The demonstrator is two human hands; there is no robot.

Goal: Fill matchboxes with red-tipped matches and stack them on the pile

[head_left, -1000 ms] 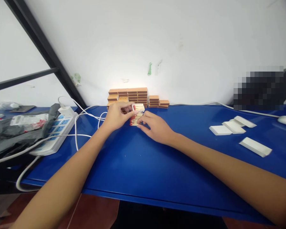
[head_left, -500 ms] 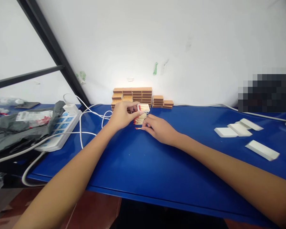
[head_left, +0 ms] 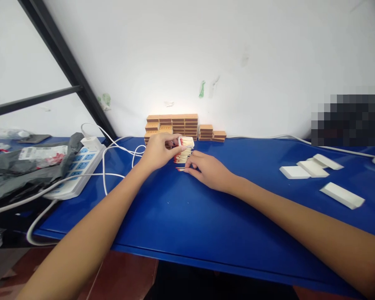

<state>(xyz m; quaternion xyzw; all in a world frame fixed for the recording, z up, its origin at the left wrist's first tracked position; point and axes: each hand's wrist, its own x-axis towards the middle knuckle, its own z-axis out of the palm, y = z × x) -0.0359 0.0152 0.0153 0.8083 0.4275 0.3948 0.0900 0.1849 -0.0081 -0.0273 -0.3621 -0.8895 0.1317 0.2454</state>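
My left hand [head_left: 161,151] grips a small white matchbox tray [head_left: 187,142] by its left end, thumb in front and fingers behind. Matches with red heads pointing left lie inside it. Just below the tray, a pile of loose matches [head_left: 182,156] rests on the blue table. My right hand [head_left: 210,170] is at the right of this pile, thumb and forefinger pinched on the tail end of a match [head_left: 180,169] at its near edge. One or two matches lie there, apart from the pile; the fingertips partly cover them.
Stacked brown matchboxes [head_left: 185,123] stand against the wall, with lower stacks [head_left: 205,132] beside them. Several white trays [head_left: 295,172] lie at the right. On the left are a power strip [head_left: 81,171], white cables [head_left: 103,166] and a grey plastic bag [head_left: 28,166].
The view has shifted slightly. My right fingertips have moved a little at the near edge of the pile, where the separate match lies. My left hand keeps its hold on the tray.
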